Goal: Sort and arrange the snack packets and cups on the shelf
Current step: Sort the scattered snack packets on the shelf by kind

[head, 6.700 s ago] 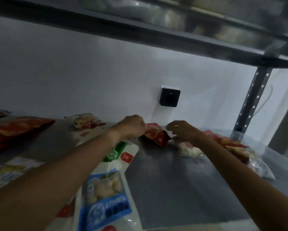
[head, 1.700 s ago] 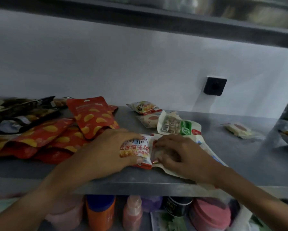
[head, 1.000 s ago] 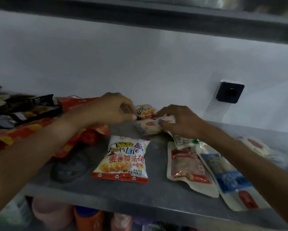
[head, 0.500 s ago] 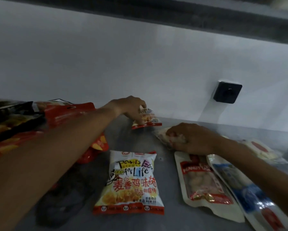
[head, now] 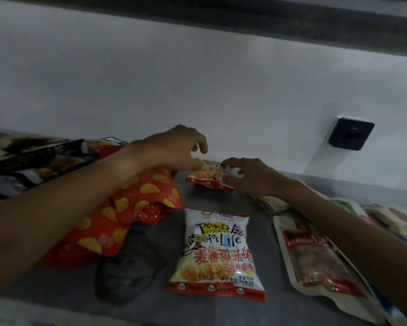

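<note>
Both hands (head: pixel 174 149) (head: pixel 252 176) pinch small snack packet (head: pixel 208 176) lying flat, long axis sideways.

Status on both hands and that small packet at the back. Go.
Left hand and right hand both pinching the small snack packet near the wall. Packet on the shelf. Nothing in the way.

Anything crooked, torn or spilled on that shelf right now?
No spill or tear shows. The red chip bags lie heaped and overlapping at the left, one crumpled along its lower edge. The peanut pouch lies angled, not square with the white snack bag. Both hands, left hand and right hand, hold a small snack packet at the back.
</note>
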